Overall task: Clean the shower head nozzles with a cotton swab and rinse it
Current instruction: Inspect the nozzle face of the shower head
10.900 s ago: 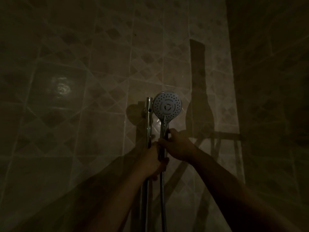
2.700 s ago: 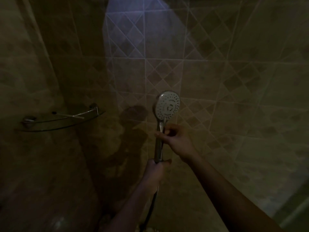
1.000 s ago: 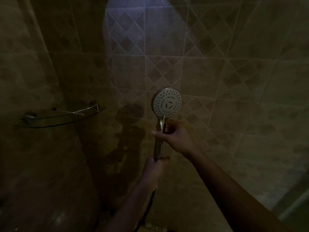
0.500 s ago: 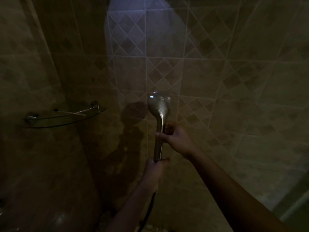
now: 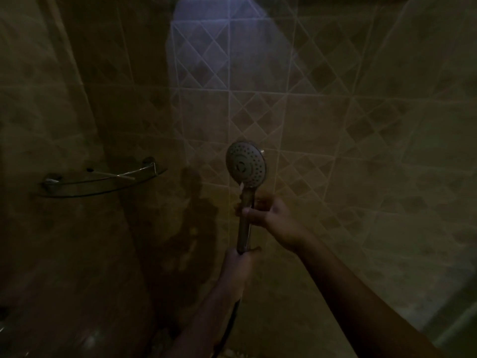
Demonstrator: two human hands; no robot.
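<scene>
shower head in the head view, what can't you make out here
1. Head view: round grey shower head nozzles, clean or clogged: too small and dim.
2. Small white tip under its face, maybe the cotton swab: right hand hides the rest.
3. Dark hose: partly hidden by the left hand and forearm, cut by the bottom edge.
4. Curved glass corner shelf: too dark to see what it holds.

On my left, a glass corner shelf (image 5: 85,195) sits where two tiled walls meet. A chrome rail (image 5: 140,169) runs above its curved front edge, ending in a metal mount (image 5: 51,180) at the left end and another (image 5: 149,160) at the right. One thin pale stick (image 5: 114,174) lies slanted on the glass, just behind the rail. The light is too dim for me to tell whether it is a swab.
</scene>
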